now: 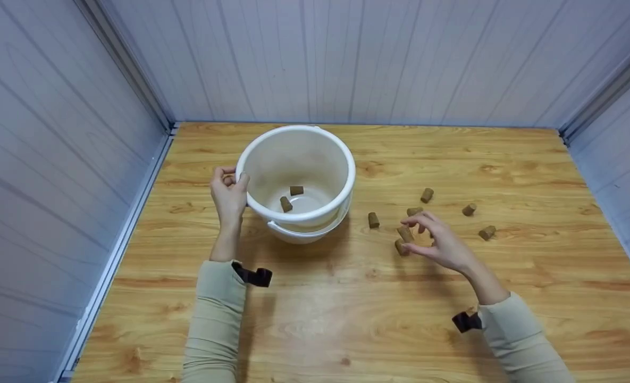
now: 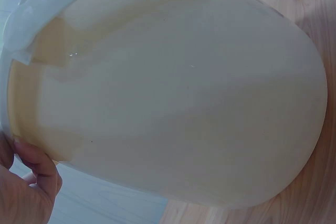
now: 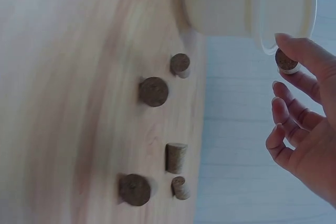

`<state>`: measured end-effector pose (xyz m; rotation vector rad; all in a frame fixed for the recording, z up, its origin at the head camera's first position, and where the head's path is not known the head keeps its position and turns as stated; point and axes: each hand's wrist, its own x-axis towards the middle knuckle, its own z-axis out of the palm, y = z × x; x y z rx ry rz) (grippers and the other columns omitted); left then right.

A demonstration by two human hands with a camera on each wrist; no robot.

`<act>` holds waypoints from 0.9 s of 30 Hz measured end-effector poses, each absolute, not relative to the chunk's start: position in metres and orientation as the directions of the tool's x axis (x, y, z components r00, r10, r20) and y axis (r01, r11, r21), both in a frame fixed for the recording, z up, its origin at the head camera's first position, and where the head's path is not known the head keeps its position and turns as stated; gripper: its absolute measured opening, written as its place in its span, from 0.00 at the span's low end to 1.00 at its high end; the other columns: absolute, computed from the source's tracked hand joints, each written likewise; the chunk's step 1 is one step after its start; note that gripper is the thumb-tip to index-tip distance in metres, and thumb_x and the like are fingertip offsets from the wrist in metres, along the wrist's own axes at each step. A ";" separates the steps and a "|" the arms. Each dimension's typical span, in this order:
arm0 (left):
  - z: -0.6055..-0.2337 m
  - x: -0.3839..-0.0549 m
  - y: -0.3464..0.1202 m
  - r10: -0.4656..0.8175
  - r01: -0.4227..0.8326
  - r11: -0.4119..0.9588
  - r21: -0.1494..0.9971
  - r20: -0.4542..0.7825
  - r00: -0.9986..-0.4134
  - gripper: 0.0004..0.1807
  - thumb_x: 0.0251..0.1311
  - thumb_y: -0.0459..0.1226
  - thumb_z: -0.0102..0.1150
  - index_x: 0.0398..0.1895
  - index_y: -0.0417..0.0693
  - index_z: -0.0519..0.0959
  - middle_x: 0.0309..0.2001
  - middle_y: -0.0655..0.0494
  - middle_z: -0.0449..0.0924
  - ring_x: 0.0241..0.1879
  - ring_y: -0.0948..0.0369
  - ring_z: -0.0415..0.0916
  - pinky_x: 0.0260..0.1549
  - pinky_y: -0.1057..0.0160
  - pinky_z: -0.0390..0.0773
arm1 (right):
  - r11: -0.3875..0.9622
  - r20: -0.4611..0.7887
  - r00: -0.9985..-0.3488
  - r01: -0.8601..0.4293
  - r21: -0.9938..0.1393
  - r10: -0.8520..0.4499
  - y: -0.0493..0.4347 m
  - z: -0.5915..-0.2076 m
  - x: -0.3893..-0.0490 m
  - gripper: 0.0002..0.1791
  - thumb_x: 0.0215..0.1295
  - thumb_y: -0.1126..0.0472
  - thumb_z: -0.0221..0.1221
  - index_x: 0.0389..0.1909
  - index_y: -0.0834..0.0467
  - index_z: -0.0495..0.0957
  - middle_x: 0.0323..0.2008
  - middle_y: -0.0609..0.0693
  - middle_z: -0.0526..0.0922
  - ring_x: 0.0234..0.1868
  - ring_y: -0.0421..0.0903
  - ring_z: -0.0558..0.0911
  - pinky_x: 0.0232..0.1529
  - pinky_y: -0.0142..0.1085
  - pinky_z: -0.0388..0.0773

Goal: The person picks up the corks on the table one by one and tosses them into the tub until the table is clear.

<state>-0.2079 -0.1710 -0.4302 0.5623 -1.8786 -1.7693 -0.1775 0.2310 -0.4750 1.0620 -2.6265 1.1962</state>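
Note:
A white bucket stands on the wooden table, its handle hanging down the front. Two brown corks lie inside on the bottom, one cork behind the other cork. My left hand grips the bucket's rim at its left side, thumb over the edge; the left wrist view shows the bucket wall and curled fingers. Right of the bucket, my right hand pinches a cork between thumb and forefinger, raised above the table. Its other fingers are loosely bent.
Several loose corks lie on the table right of the bucket, among them a cork nearest the bucket, a cork farther back and a cork at the right. Pale panel walls enclose the table behind and at both sides.

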 end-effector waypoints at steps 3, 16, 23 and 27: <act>-0.430 -0.207 -0.171 -0.606 0.040 0.071 0.997 0.075 -0.792 0.08 0.52 0.23 0.54 0.37 0.34 0.73 0.21 0.55 0.71 0.20 0.67 0.68 0.17 0.73 0.71 | 0.449 0.339 -0.757 -0.620 -0.644 -0.559 0.223 -0.469 -0.182 0.22 0.54 0.69 0.68 0.51 0.65 0.77 0.42 0.52 0.77 0.36 0.49 0.72 0.33 0.37 0.68; -0.427 -0.206 -0.171 -0.601 0.008 0.064 0.998 0.044 -0.798 0.08 0.54 0.23 0.54 0.38 0.34 0.73 0.23 0.54 0.71 0.23 0.65 0.69 0.19 0.73 0.72 | 0.387 0.381 -0.751 -0.623 -0.680 -0.539 0.194 -0.450 -0.196 0.21 0.55 0.69 0.68 0.51 0.65 0.78 0.40 0.52 0.79 0.35 0.48 0.73 0.33 0.35 0.69; -0.429 -0.207 -0.171 -0.604 0.023 0.054 0.998 0.051 -0.795 0.08 0.54 0.22 0.53 0.38 0.33 0.73 0.22 0.54 0.70 0.22 0.66 0.68 0.19 0.73 0.71 | 0.383 0.366 -0.769 -0.597 -0.704 -0.524 0.177 -0.436 -0.203 0.22 0.57 0.65 0.68 0.52 0.65 0.77 0.40 0.52 0.79 0.36 0.50 0.74 0.33 0.37 0.70; -0.430 -0.207 -0.171 -0.608 0.041 0.060 0.997 0.069 -0.791 0.08 0.53 0.22 0.54 0.37 0.33 0.73 0.21 0.55 0.70 0.21 0.67 0.68 0.18 0.73 0.70 | 0.367 0.347 -0.786 -0.565 -0.739 -0.512 0.169 -0.432 -0.206 0.22 0.57 0.66 0.68 0.53 0.65 0.77 0.41 0.52 0.79 0.37 0.51 0.74 0.35 0.43 0.70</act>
